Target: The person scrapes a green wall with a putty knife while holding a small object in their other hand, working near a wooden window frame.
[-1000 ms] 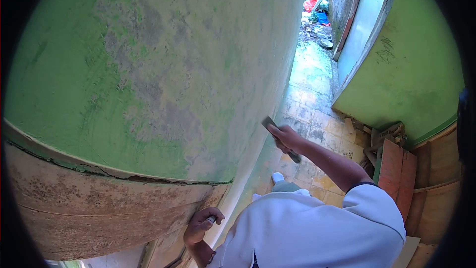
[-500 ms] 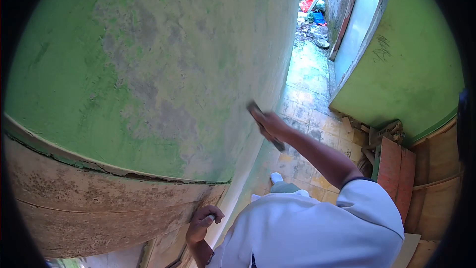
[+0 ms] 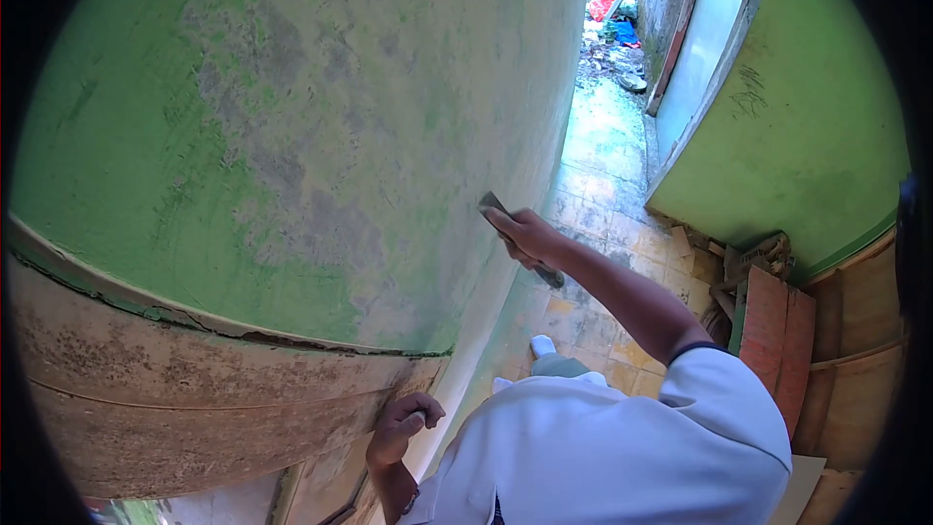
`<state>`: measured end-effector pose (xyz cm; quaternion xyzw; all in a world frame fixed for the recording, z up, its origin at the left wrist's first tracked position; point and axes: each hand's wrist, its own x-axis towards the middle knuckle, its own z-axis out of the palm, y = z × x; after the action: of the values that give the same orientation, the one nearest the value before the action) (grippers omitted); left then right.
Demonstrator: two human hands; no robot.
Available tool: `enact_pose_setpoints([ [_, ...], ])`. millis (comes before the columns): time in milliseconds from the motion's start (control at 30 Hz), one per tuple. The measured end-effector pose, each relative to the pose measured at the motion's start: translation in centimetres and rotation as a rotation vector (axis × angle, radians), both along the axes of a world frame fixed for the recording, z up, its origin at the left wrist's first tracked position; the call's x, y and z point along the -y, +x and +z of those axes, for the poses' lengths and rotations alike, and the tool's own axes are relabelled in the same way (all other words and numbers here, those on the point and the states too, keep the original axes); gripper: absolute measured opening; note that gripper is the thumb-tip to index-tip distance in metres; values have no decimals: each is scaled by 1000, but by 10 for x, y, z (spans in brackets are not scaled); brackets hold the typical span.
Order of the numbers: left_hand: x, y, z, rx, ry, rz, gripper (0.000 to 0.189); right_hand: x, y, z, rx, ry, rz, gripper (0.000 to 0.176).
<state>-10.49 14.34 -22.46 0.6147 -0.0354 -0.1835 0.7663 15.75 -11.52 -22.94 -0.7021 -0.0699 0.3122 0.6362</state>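
My right hand (image 3: 525,235) is wrapped around a scraper (image 3: 494,202), its blade pointing up and left against or very close to the wall (image 3: 389,165). The scraper's dark handle end sticks out below the fist. Patches of grey and whitish surface show through the green paint there. Low on the left, my left hand (image 3: 404,426) is curled closed beside the brown-stained panel (image 3: 214,418). The inside of its fingers is hidden, so I cannot make out whether anything is in it.
A worn tiled floor (image 3: 593,219) runs to a doorway opening outdoors, where rubble and plants lie. On the right are another green wall (image 3: 807,117), reddish boards (image 3: 777,340) and a pile of scrap (image 3: 758,262) in the corner. My foot (image 3: 542,346) stands on the tiles.
The right hand with the scraper has shifted slightly up and left along the wall, and is less blurred now. The left hand has risen a little and remains closed.
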Motion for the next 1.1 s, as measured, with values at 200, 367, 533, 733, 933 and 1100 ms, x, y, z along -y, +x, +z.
enact_pose_setpoints([
  [200,3,3,2,3,7,7,45,17,-17,-11,-72,57,-1,53],
  [367,-4,-6,-1,21,-21,47,43,33,-25,-50,-108,-82,-31,55],
  [533,2,0,-3,-2,-4,34,41,5,3,-13,-50,-26,3,53],
  [733,7,4,2,11,25,-18,41,29,-24,-32,-77,-42,-9,54],
  [933,4,-3,-6,-1,-22,33,43,7,-10,-31,-40,-122,-62,53],
  [1100,11,4,-3,-14,-7,-24,45,7,-11,-29,-86,0,-30,52],
])
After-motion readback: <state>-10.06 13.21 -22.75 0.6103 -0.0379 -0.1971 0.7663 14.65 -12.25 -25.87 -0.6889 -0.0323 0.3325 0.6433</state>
